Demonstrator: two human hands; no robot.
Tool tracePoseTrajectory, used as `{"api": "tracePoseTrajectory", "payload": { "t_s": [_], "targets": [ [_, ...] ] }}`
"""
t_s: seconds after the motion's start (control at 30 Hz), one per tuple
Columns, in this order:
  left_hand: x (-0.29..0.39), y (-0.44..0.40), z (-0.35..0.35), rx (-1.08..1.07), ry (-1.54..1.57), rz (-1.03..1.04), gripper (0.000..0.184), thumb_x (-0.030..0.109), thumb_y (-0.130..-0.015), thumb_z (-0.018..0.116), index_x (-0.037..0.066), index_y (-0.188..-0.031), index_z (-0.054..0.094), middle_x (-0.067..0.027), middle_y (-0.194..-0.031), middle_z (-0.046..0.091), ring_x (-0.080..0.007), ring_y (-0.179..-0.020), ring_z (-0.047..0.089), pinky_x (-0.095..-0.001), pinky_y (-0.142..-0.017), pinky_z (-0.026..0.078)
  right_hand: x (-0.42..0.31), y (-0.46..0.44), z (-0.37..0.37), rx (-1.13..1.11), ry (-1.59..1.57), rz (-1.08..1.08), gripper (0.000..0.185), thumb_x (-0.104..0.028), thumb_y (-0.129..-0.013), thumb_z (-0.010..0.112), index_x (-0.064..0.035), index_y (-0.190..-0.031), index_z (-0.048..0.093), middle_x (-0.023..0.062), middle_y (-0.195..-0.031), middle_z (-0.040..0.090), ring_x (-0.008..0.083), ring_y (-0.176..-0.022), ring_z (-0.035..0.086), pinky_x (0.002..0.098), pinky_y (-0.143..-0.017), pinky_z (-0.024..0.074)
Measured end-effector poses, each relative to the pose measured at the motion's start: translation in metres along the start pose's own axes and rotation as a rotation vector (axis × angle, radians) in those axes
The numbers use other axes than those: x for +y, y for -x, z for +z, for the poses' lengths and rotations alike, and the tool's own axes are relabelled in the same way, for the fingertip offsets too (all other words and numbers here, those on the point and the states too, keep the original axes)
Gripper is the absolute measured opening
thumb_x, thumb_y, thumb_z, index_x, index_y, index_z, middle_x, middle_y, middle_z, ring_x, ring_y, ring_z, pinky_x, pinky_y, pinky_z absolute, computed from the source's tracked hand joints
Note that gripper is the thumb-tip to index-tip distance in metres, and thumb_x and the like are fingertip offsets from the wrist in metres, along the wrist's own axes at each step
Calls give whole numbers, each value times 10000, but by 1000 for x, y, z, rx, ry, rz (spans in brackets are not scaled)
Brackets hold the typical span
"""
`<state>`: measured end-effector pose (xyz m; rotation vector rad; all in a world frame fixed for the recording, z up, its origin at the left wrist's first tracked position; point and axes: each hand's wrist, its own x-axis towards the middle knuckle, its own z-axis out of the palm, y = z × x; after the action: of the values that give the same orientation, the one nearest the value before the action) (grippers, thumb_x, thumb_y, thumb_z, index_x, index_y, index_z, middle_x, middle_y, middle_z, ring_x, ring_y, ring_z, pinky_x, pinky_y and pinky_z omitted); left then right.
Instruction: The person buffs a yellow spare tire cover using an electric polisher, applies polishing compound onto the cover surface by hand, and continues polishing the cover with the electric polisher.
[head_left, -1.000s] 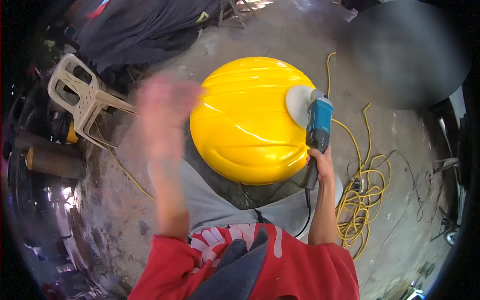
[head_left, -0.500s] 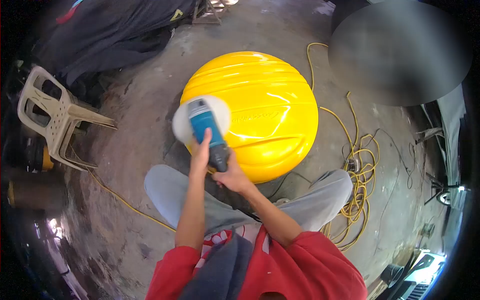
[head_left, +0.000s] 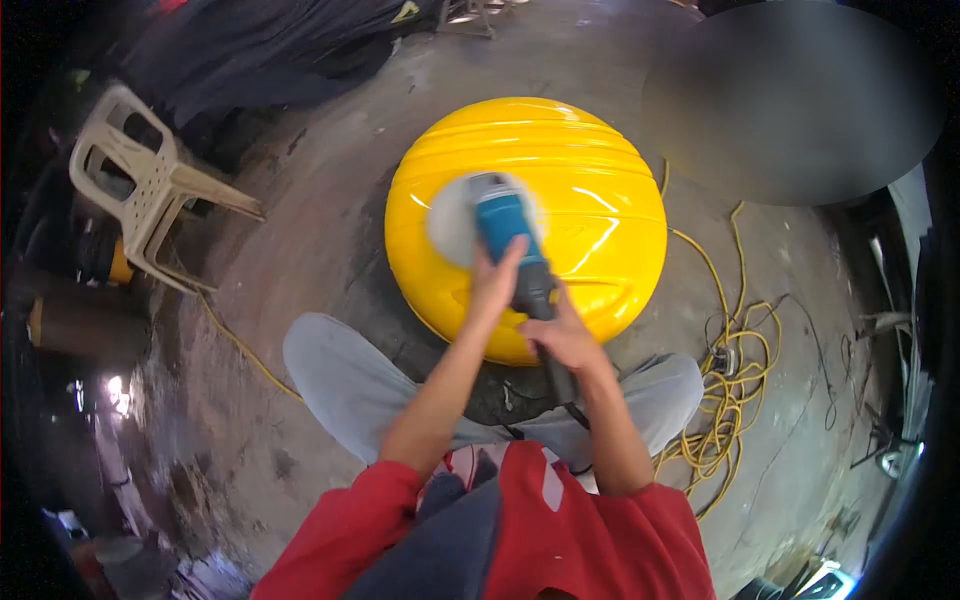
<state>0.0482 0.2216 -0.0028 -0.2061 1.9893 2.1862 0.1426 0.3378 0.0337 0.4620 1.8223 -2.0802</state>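
Note:
A glossy yellow ridged, rounded shell [head_left: 600, 260] sits on the floor in front of my crossed legs. Over its left half is a blue and black power polisher [head_left: 510, 225] with a round white pad [head_left: 450, 225], which looks blurred. My left hand [head_left: 493, 283] grips the blue body near the head. Farther back, my right hand [head_left: 568, 332] is wrapped round the black handle. The pad lies against or just over the yellow surface; the exact contact is hidden.
A beige plastic chair [head_left: 150, 180] stands at the left. Coiled yellow cord [head_left: 725, 420] lies on the floor [head_left: 310, 250] to the right. Dark cloth [head_left: 260, 50] covers something at the upper left. A grey blurred oval hides the upper right.
My left hand, first raised away at the left, has come onto the polisher. The polisher went from the shell's right side to its left edge, then inward over the shell.

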Motion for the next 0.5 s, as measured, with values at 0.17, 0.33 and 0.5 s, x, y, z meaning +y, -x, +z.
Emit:
{"api": "tracePoseTrajectory", "payload": {
  "t_s": [0.17,0.33,0.5],
  "targets": [
    [-15,-14,114,-170,-250,10,905,555,-755,717,-38,-1361,401,-249,-1220,590,-362,-1101,599,-408,-943,467,-4,21,-70,313,-131,-66,651,-31,-741,668,-5,-1300,336,70,-729,568,163,-543,571,300,-475,481],
    [-48,-38,159,-326,-309,-94,1072,606,-693,727,-93,-1398,323,-308,-1287,535,-414,-1186,552,-408,-994,444,-1,18,-88,413,-191,-82,503,-20,-742,648,-26,-1175,393,71,-774,554,148,-550,563,289,-485,500],
    [-41,-49,120,-228,-33,-59,771,462,-745,775,-31,-1273,507,-163,-1129,628,-243,-971,632,-348,-839,518,-1,3,-54,366,-178,-120,495,-31,-756,642,-30,-1183,393,72,-792,561,147,-559,570,289,-495,505]
  ]
}}
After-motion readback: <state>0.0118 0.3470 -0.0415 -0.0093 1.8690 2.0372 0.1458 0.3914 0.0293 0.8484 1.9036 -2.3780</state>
